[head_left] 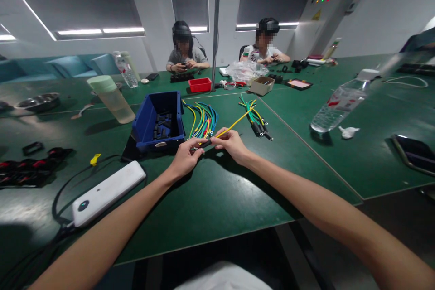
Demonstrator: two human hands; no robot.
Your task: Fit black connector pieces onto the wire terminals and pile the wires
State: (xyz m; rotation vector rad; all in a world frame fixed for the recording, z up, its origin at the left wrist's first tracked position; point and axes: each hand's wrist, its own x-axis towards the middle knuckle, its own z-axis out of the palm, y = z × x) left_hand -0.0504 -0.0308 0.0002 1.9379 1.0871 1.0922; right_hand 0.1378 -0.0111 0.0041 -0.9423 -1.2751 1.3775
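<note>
Between my two hands is a yellow wire point(238, 120) with a black sleeve point(205, 143) at its near end. My left hand point(185, 158) pinches the sleeve from the left. The fingers of my right hand point(233, 144) close on the wire where it leaves the sleeve, and its free end points up to the right. Just beyond my hands lies a bundle of blue, green and yellow wires point(203, 117). Farther right is a second bundle point(255, 121), with black sleeves and ring terminals on its near ends. A blue bin point(178, 120) with small black parts point(162, 126) stands left of my hands.
A white power bank point(108, 192) with cables lies left of my forearm. Bottles stand at left point(113, 102) and right point(343, 102). A phone point(416, 154) lies far right. Across the green table sit two people, near a red tray point(200, 84) and an upright pole point(216, 31).
</note>
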